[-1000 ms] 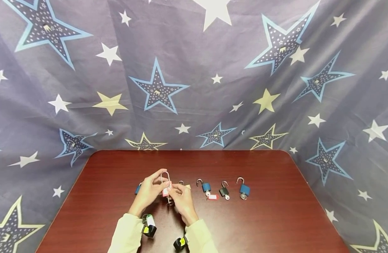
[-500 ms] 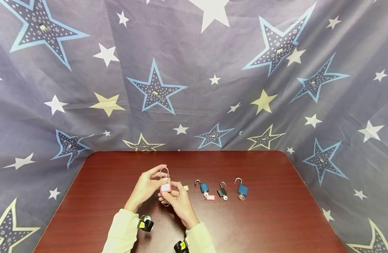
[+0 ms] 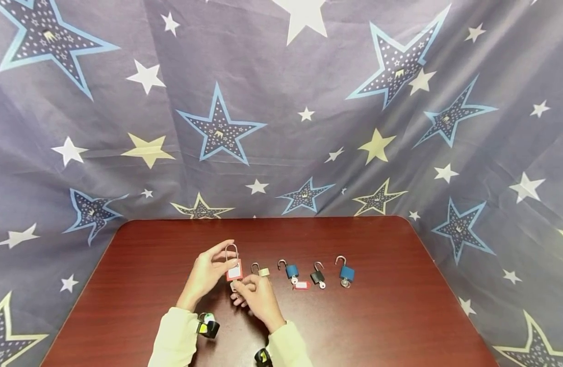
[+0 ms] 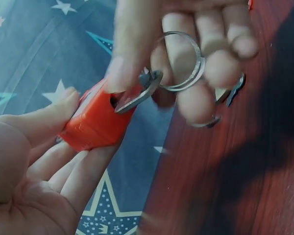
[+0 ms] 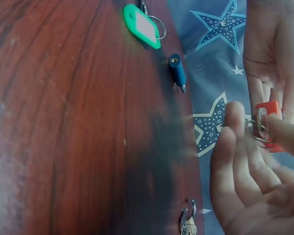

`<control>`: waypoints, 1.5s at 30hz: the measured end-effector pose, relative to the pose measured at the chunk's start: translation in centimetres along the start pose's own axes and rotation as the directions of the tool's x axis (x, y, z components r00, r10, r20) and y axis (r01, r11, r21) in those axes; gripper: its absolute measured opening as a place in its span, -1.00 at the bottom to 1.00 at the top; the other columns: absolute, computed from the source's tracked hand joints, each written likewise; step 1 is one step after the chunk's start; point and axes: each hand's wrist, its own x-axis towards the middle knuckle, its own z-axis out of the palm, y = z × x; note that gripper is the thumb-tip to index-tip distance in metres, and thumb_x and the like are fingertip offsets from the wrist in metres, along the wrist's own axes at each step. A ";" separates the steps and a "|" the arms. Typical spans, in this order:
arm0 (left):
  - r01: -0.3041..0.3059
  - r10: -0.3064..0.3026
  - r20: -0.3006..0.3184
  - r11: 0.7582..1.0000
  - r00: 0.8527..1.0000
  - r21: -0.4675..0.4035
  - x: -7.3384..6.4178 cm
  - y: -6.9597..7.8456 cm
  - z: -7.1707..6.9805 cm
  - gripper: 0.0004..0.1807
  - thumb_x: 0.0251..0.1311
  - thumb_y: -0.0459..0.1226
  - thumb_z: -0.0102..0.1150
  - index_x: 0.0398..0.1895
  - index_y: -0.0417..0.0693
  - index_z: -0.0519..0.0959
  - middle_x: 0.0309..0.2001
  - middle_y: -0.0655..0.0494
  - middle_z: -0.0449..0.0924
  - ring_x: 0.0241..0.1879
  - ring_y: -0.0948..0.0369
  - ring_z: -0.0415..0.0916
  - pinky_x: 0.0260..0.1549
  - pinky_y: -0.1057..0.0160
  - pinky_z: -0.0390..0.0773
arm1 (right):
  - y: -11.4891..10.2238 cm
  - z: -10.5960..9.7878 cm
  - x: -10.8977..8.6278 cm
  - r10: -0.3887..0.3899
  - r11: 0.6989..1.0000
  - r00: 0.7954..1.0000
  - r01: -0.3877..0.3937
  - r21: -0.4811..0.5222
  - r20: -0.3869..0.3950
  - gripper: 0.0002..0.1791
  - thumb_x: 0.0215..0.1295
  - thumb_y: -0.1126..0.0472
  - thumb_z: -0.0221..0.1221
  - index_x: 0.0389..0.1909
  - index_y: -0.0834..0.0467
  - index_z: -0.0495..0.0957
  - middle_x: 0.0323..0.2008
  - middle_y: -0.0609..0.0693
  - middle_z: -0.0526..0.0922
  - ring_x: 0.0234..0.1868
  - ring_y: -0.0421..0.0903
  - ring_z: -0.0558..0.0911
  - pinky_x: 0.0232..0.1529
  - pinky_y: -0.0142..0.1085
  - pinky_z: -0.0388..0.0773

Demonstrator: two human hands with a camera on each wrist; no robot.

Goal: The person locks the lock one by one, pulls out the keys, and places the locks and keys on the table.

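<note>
Gripping the red, box-shaped plastic padlock (image 3: 234, 272), the left hand (image 3: 205, 274) apparently steadied it while the right hand (image 3: 259, 298) pinched the flat silver metal key (image 4: 142, 97) at its underside.

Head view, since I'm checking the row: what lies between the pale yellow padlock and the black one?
In the head view, a blue padlock with a key; slightly lower in that picture, a red-and-white tag.

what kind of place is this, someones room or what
Probably a makeshift recording booth rather than a lived-in room, though I can't be sure: star-print cloth hangs behind and beside the table, and a row of padlocks lies on it.
</note>
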 end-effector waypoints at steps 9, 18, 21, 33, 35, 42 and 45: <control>-0.016 0.017 0.018 1.000 1.000 -0.020 0.5 0.2 0.3 -0.44 0.20 -0.35 0.34 0.30 -0.11 0.48 -0.11 -0.15 0.73 -0.07 0.01 0.68 -0.28 0.42 0.57 | -0.1 -0.6 -0.1 0.010 1.000 0.999 -0.011 0.025 0.032 -0.71 0.38 0.13 0.22 -0.35 0.29 0.69 -0.53 0.16 0.74 -0.60 -0.01 0.73 -0.59 -0.25 0.65; -0.008 0.009 0.010 0.996 1.000 -0.087 -0.3 2.9 0.5 -0.44 0.22 -0.39 0.31 0.30 -0.29 0.45 -0.09 -0.28 0.70 -0.11 0.08 0.69 -0.30 0.42 0.59 | -0.7 -0.9 -0.8 0.020 0.998 1.000 -0.020 0.059 -0.002 -0.76 0.37 0.21 0.22 -0.36 0.33 0.67 -0.55 0.19 0.73 -0.61 -0.03 0.73 -0.56 -0.30 0.66; 0.005 -0.005 -0.002 0.997 1.000 -0.076 -0.1 2.2 0.9 -0.44 0.24 -0.37 0.30 0.31 -0.26 0.45 -0.07 -0.25 0.70 -0.03 -0.04 0.67 -0.25 0.44 0.58 | -0.9 -1.0 -0.9 0.021 0.998 1.000 -0.020 0.066 -0.015 -0.78 0.37 0.23 0.22 -0.37 0.33 0.67 -0.55 0.21 0.73 -0.60 -0.02 0.73 -0.55 -0.26 0.67; 0.138 -0.150 -0.061 0.976 0.987 -0.167 0.2 -0.2 1.8 -0.43 0.20 -0.18 0.39 0.29 -0.05 0.52 -0.05 -0.11 0.73 0.00 0.23 0.64 -0.20 0.47 0.56 | -1.0 -0.3 -1.5 0.009 0.995 0.991 0.005 0.100 -0.136 -0.83 0.29 0.31 0.27 -0.45 0.33 0.67 -0.58 0.18 0.72 -0.61 0.01 0.73 -0.58 -0.21 0.67; 0.150 -0.164 -0.072 0.974 0.984 -0.172 0.1 -0.2 2.0 -0.43 0.20 -0.19 0.38 0.28 -0.06 0.52 -0.06 -0.11 0.73 0.00 0.26 0.63 -0.18 0.49 0.56 | -0.8 -0.1 -1.6 0.017 0.993 0.989 0.000 0.114 -0.149 -0.84 0.29 0.32 0.27 -0.44 0.34 0.67 -0.58 0.20 0.72 -0.61 0.04 0.73 -0.58 -0.23 0.67; 0.149 -0.169 -0.105 0.973 0.980 -0.174 0.0 -0.1 2.2 -0.44 0.18 -0.25 0.40 0.26 -0.15 0.53 -0.08 -0.17 0.73 -0.07 0.34 0.64 -0.20 0.50 0.57 | -1.1 0.2 -2.2 0.018 0.991 0.984 0.006 0.132 -0.175 -0.83 0.29 0.30 0.27 -0.43 0.35 0.67 -0.57 0.23 0.72 -0.58 0.12 0.73 -0.56 -0.19 0.68; 0.164 -0.189 -0.163 0.974 0.968 -0.159 0.3 -0.1 1.7 -0.45 0.18 -0.25 0.39 0.26 -0.13 0.54 -0.06 -0.18 0.71 -0.14 0.47 0.62 -0.22 0.55 0.54 | -0.9 0.4 -2.6 0.016 0.989 0.986 0.008 0.147 -0.164 -0.80 0.29 0.30 0.27 -0.43 0.38 0.66 -0.56 0.27 0.71 -0.57 0.18 0.73 -0.54 -0.10 0.67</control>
